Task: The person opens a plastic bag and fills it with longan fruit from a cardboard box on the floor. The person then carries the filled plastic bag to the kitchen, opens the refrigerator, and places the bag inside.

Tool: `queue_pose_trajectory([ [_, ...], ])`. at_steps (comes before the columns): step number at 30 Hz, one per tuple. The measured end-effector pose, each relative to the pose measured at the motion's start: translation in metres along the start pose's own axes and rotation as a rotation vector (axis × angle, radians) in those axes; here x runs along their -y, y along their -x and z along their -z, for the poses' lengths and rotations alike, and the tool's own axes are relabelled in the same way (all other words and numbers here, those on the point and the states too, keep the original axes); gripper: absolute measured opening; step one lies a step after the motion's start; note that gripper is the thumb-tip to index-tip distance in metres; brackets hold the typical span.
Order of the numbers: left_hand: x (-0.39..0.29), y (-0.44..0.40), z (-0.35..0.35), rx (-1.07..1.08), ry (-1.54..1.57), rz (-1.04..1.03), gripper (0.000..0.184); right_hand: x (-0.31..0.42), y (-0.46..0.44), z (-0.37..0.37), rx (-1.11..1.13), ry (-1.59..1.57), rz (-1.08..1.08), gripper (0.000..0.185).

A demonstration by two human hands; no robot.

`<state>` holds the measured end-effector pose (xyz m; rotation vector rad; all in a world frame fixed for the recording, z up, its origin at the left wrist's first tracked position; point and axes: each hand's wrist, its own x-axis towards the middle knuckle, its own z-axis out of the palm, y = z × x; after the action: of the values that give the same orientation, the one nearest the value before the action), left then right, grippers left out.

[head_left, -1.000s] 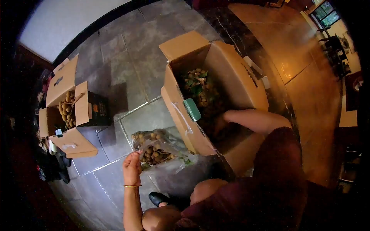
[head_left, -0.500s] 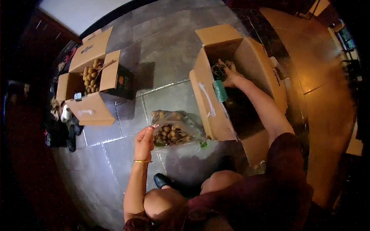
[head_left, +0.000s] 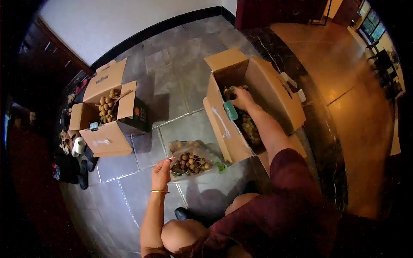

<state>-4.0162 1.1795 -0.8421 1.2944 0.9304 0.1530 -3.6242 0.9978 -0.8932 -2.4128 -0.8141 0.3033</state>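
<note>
- Far left, we log a jumble of footwear, one pale shoe (head_left: 78, 147) standing out.
- Next, we have the left carton (head_left: 107, 136), flaps open, a cluster of round brown fruit (head_left: 107, 107) inside; neither of our hands is near it.
- Left hand (head_left: 161, 172), gold bangle (head_left: 159, 191) at the wrist: thumb and fingers pinched on the edge of a clear plastic bag (head_left: 201, 148).
- Bag rests on the tiled floor (head_left: 172, 101), between the two cartons and closer to the right one. We see bagged fruit (head_left: 188, 163) in it and a green leaf (head_left: 221, 167) at its right end. Long axis runs roughly sideways, from left fingers toward the right carton. Left hand is clearly the nearer one.
- Right carton (head_left: 220, 131), open, long side running away from our body; green piece (head_left: 230, 111) on its left wall, loose fruit (head_left: 248, 129) along the inside of that wall.
- Right hand (head_left: 243, 99) is inside, toward the far end, fingers curled at a dark fruit clump (head_left: 231, 92). Fingertips hidden, so we can't tell if it's gripping.
- Key relation: from the right hand, the bag lies leftward and back toward our knees, with the carton's left wall in between.
</note>
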Motion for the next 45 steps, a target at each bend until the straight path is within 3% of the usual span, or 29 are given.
queue_pose_trajectory([
  [3, 0.008, -0.007, 0.001, -0.005, 0.006, -0.018, 0.024, -0.008, 0.013, 0.028, -0.072, -0.209, -0.013, 0.040],
  [6, 0.003, -0.006, -0.002, 0.013, 0.046, 0.008, 0.024, -0.042, 0.007, 0.043, -0.072, -0.297, -0.056, 0.036],
  [7, 0.002, -0.007, -0.003, 0.022, 0.050, 0.007, 0.024, -0.046, 0.010, 0.046, -0.137, -0.470, 0.003, 0.035],
  [10, -0.001, -0.012, -0.008, 0.038, 0.053, 0.000, 0.023, -0.015, 0.032, 0.086, -0.133, -0.652, -0.009, 0.030],
  [14, 0.007, -0.022, -0.001, 0.066, 0.041, -0.043, 0.025, 0.027, 0.057, 0.129, -0.152, -0.522, 0.066, 0.032],
  [18, -0.002, -0.015, 0.002, 0.071, 0.049, -0.016, 0.026, 0.029, 0.055, 0.155, -0.254, -0.271, -0.079, 0.028],
  [22, 0.007, -0.018, 0.009, 0.064, 0.063, -0.056, 0.027, 0.071, 0.068, 0.178, -0.413, -0.262, -0.028, 0.053],
  [25, 0.006, -0.018, 0.008, 0.069, 0.095, -0.050, 0.026, 0.116, 0.077, 0.192, -0.433, -0.419, 0.144, 0.044],
  [27, 0.008, -0.022, 0.005, 0.081, 0.124, -0.086, 0.026, 0.112, 0.072, 0.204, -0.437, -0.271, 0.151, 0.039],
  [30, 0.012, -0.027, 0.003, 0.087, 0.173, -0.141, 0.025, 0.115, 0.074, 0.219, -0.387, -0.279, 0.038, 0.027],
  [32, 0.009, -0.028, 0.002, 0.091, 0.171, -0.161, 0.025, 0.119, 0.077, 0.225, -0.304, -0.343, -0.147, 0.030],
  [35, 0.005, -0.025, -0.004, 0.104, 0.123, -0.142, 0.024, 0.100, 0.066, 0.188, -0.383, -0.557, -0.090, 0.040],
  [37, 0.016, -0.034, -0.006, 0.114, 0.124, -0.155, 0.022, 0.030, 0.030, 0.147, -0.401, -0.367, -0.130, 0.050],
  [38, 0.029, -0.042, -0.007, 0.099, 0.091, -0.305, 0.023, 0.044, 0.034, 0.135, -0.324, -0.343, -0.228, 0.058],
  [39, 0.023, -0.036, -0.005, 0.097, 0.076, -0.225, 0.024, 0.060, 0.043, 0.123, -0.244, -0.320, -0.326, 0.065],
  [41, 0.003, -0.019, -0.003, 0.090, 0.041, -0.067, 0.024, 0.019, 0.026, 0.084, -0.139, -0.469, -0.247, 0.073],
  [44, 0.006, -0.023, -0.003, 0.043, 0.050, -0.044, 0.022, -0.052, -0.008, 0.018, -0.203, -0.480, -0.282, 0.067],
  [45, 0.005, -0.023, -0.007, 0.013, 0.059, -0.029, 0.021, -0.026, 0.001, 0.027, -0.138, -0.453, -0.354, 0.053],
])
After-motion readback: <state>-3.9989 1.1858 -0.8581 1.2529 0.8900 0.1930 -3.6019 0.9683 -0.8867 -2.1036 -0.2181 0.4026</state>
